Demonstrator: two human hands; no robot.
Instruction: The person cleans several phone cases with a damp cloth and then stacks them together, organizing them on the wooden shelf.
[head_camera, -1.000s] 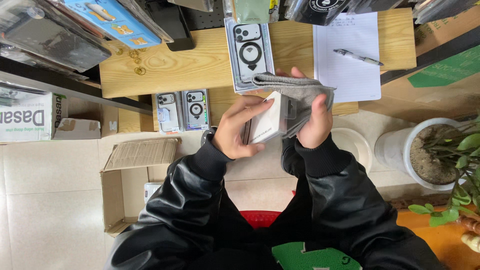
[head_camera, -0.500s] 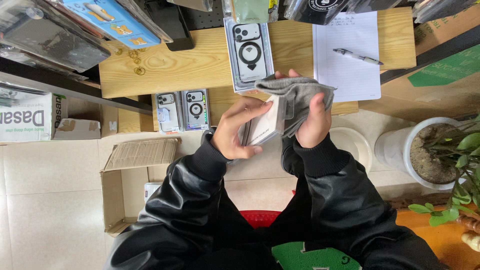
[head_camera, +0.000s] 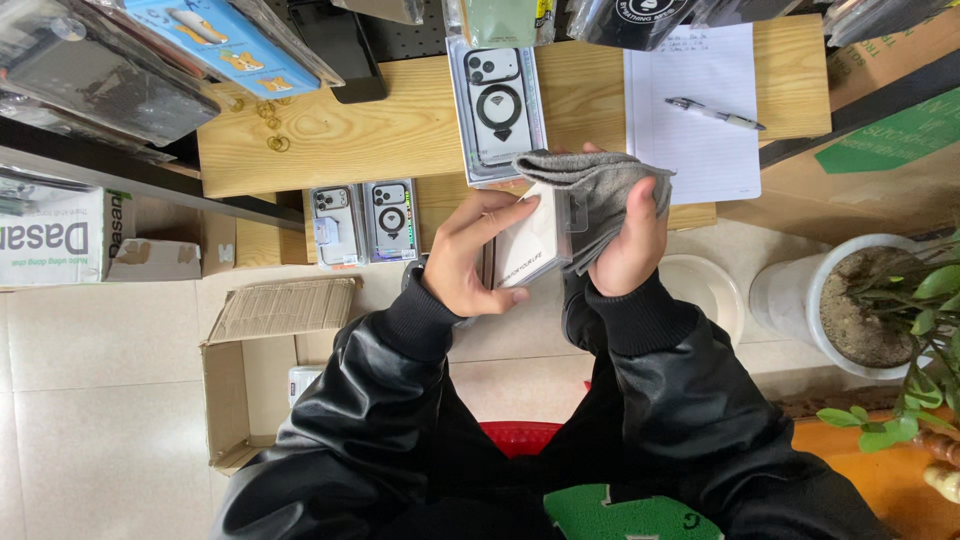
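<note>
Over a pale wooden tabletop (head_camera: 400, 130), above tiled floor. Fingers of left hand (head_camera: 470, 260) curled narrow round a flat white packaged phone case (head_camera: 530, 245); right hand (head_camera: 625, 240) closed on a grey cloth (head_camera: 600, 185) draped against its edge. Beyond: clear boxed case (head_camera: 497, 105), notepad (head_camera: 695, 100), pen (head_camera: 715, 113).

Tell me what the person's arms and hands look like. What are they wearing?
Both arms are covered by a shiny black leather-like jacket that creases and catches the light. Each sleeve ends in a snug black ribbed knit cuff at the wrist. The left hand and the right hand are bare: no gloves, and no rings or watch show. No markings show on the sleeves.
</note>
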